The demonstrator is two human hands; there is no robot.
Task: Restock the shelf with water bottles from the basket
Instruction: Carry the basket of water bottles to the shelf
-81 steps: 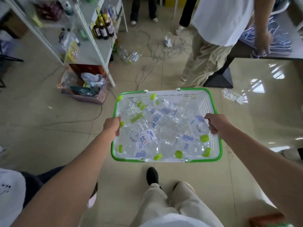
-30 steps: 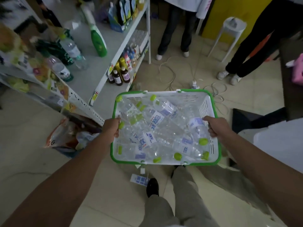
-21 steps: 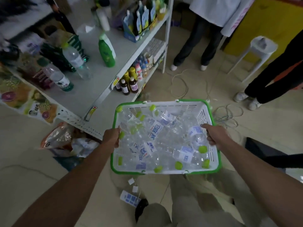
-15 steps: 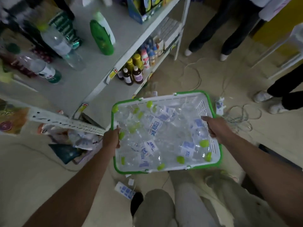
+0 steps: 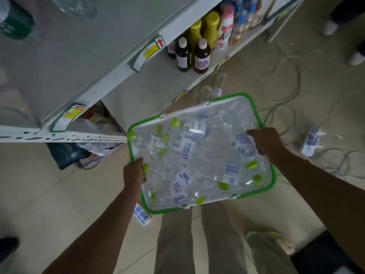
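Above beige trouser legs (image 5: 175, 240), the left hand (image 5: 134, 175) curls round the left rim of the green-edged basket (image 5: 227, 96), and the right hand (image 5: 265, 142) grips its right rim. The basket hangs tilted over the floor, full of clear water bottles (image 5: 187, 153) with green caps. Just beyond stands the grey shelf (image 5: 88, 46), with two dark bottles (image 5: 201, 56) on a lower level; cables (image 5: 286, 80) lie on the floor.

Floor (image 5: 49, 194): beige tiles, lying in dim light. Shelf (image 5: 79, 56): grey metal, standing at upper left, price tags (image 5: 150, 51) sticking along its front edges. Cables (image 5: 284, 100): looping across the floor at upper right. Bag (image 5: 67, 155): sitting under the shelf.
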